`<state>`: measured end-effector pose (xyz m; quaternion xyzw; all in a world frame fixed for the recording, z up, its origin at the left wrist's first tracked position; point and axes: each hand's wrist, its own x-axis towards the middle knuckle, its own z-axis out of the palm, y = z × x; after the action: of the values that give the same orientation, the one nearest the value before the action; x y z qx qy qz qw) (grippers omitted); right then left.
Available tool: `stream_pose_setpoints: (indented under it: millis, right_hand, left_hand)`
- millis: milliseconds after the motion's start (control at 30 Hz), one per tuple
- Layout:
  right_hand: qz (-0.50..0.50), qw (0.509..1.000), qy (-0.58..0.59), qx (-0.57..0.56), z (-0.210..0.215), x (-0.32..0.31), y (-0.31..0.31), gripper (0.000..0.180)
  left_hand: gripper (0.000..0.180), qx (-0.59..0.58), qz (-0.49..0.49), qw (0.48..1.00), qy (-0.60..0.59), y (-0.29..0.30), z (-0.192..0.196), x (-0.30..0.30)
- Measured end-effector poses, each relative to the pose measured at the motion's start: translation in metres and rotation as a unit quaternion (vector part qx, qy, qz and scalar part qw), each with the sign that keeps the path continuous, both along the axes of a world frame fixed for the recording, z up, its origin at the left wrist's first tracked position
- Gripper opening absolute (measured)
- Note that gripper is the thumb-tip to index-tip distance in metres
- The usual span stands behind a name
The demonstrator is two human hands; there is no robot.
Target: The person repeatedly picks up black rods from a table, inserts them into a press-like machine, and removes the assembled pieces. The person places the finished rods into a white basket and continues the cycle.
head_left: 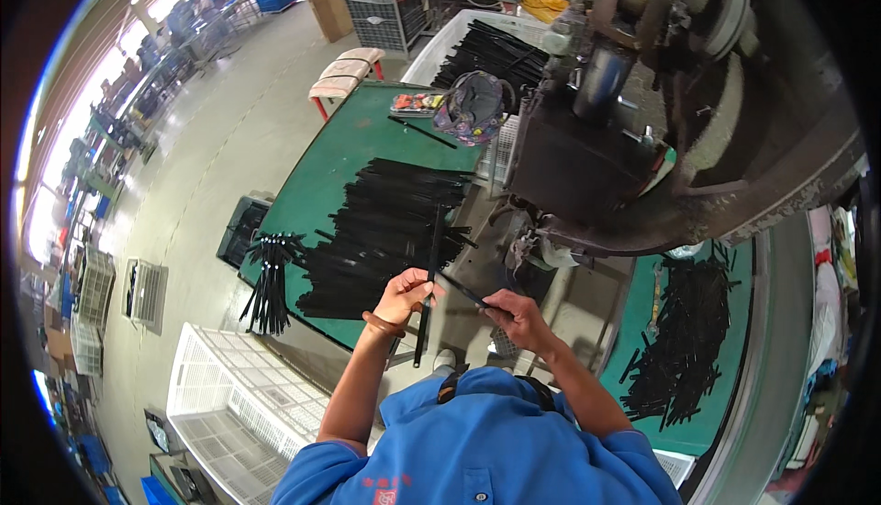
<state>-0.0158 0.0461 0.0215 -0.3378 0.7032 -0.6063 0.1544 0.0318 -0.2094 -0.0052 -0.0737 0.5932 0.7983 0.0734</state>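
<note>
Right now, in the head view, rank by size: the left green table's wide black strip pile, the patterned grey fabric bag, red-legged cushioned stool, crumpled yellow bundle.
1. Black strip pile
2. Fabric bag and stool: too alike to rank
3. Yellow bundle

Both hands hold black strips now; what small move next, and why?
Perhaps ease the right hand toward the left hand: the left holds a long black strip and the right a second strip, its end pointing at the first. Whether they touch is unclear.

Black strip (435,248) in the left fingers (416,280)
</note>
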Motion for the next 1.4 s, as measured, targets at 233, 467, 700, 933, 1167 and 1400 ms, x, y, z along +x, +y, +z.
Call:
stream_pose_setpoints:
  millis: [233, 467, 700, 933, 1167, 1400]
  right_hand:
    - [0.027, 0.996, 0.055, 0.063, 0.024, -0.014, -0.026, 0.017]
    - [0.048, 0.936, 0.349, -0.008, 0.022, -0.012, -0.037, 0.017]
    - [0.07, 0.824, 0.563, -0.013, 0.033, -0.029, -0.048, 0.021]
    - [-0.152, 0.885, 0.434, 0.072, 0.011, -0.023, 0.009, 0.026]
    - [-0.404, 0.76, 0.425, 0.282, -0.114, -0.18, 0.095, 0.03]
    - [-0.368, 0.811, 0.377, 0.254, -0.132, -0.199, 0.073, 0.03]
  left_hand:
    - [0.017, 0.109, 0.052, 0.991, -0.064, 0.021, 0.044, 0.036]
    - [0.028, 0.158, -0.011, 0.981, -0.113, 0.0, 0.033, 0.058]
    - [0.02, 0.176, -0.092, 0.974, -0.113, 0.029, 0.045, 0.065]
    - [0.009, 0.225, 0.096, 0.965, -0.093, 0.079, 0.014, 0.055]
    - [0.017, 0.154, 0.056, 0.975, -0.151, 0.111, 0.048, -0.02]
    - [0.027, 0.147, -0.015, 0.98, -0.135, 0.125, 0.049, -0.048]
